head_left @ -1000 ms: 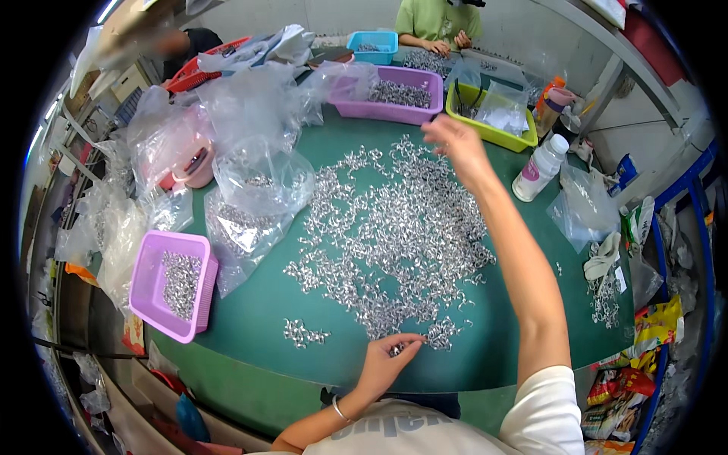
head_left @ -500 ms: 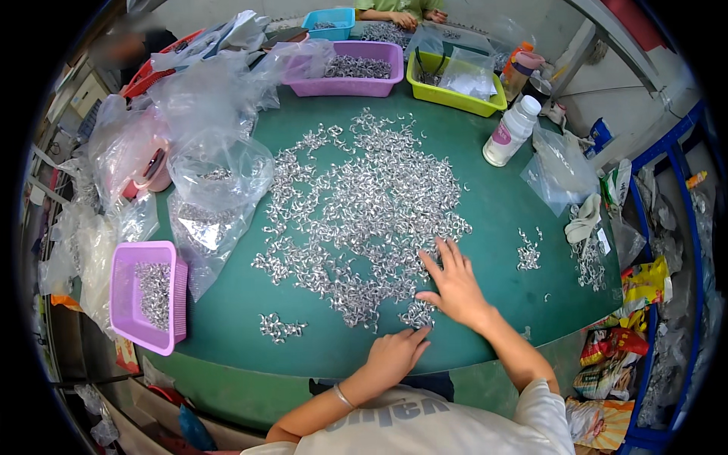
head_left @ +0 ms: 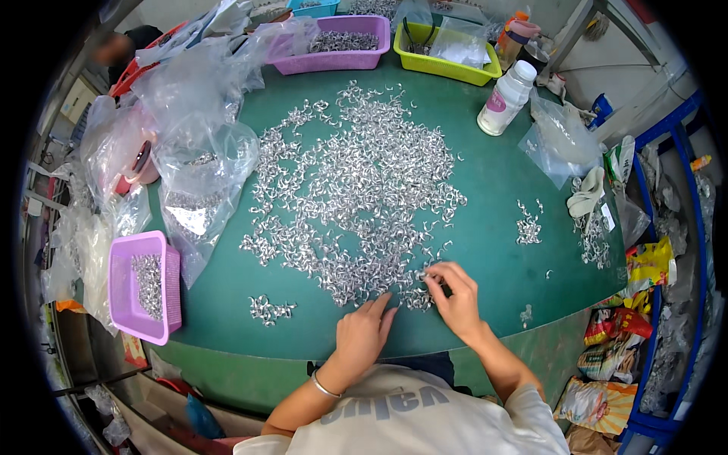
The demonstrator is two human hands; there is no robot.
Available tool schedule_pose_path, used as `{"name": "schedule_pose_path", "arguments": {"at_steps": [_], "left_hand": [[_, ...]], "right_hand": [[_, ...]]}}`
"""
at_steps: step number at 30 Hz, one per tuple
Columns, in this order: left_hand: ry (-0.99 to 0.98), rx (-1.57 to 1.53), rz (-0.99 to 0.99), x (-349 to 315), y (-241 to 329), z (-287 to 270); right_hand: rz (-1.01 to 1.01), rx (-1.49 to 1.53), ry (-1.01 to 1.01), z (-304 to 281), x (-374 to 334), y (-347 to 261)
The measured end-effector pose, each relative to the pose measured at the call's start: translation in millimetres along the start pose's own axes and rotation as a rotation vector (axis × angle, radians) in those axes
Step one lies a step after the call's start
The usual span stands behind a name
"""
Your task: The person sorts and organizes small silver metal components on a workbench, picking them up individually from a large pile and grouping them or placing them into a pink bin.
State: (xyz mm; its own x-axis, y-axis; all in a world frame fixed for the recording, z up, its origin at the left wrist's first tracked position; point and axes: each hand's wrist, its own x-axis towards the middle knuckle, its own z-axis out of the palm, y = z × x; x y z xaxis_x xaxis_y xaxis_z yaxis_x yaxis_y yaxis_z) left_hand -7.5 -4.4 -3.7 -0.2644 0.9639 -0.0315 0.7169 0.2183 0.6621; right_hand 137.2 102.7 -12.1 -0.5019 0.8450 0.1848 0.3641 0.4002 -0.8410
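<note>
Both hands are working at the near edge of the heap of small silver metal clips point(head_left: 356, 197) spreading across the green table point(head_left: 493, 197); left hand point(head_left: 362, 332) is lying flat, fingers released on the clips; right hand point(head_left: 455, 297) is pinching a few clips between its fingertips; purple basket point(head_left: 121, 292) is sitting well to the left

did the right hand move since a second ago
Yes. The right hand pulled back from the far purple tray to the near edge of the metal pieces, beside the left hand.
</note>
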Motion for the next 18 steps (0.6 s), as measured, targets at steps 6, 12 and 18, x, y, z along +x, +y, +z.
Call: {"name": "schedule_pose_path", "arguments": {"at_steps": [6, 12, 18], "left_hand": [[-0.006, -0.066, 0.020, -2, 2, 2], [-0.038, -0.114, 0.042, -2, 8, 4], [0.029, -0.408, -0.043, -1, 6, 1]], "right_hand": [[-0.014, -0.110, 0.053, -21, 22, 11], [-0.167, -0.527, 0.189, -26, 64, 45], [0.044, -0.178, 0.135, -20, 48, 22]]}}
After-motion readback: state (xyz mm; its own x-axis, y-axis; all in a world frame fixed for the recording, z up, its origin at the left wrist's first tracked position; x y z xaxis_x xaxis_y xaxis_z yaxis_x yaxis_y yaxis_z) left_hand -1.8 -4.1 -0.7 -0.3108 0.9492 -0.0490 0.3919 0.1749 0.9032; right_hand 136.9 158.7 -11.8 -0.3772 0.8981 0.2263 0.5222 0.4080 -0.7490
